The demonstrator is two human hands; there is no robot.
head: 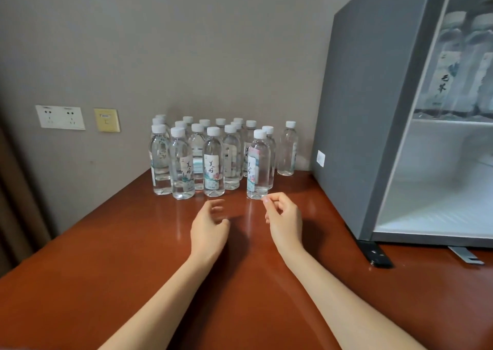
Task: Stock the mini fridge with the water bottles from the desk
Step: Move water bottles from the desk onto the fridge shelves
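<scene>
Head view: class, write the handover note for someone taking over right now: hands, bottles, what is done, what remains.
Left hand: above the desk, fingers loosely curled, holding nothing.
Right hand: holding nothing, fingers near the base of the front bottle.
Done: shelved bottles stand on the mini fridge upper shelf.
Left: the cluster of bottles on the desk still needs loading.

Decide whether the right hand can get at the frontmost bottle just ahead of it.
Probably yes. The right hand holds nothing and hovers right at the base of the frontmost bottle, with nothing standing on the desk between them.
</scene>
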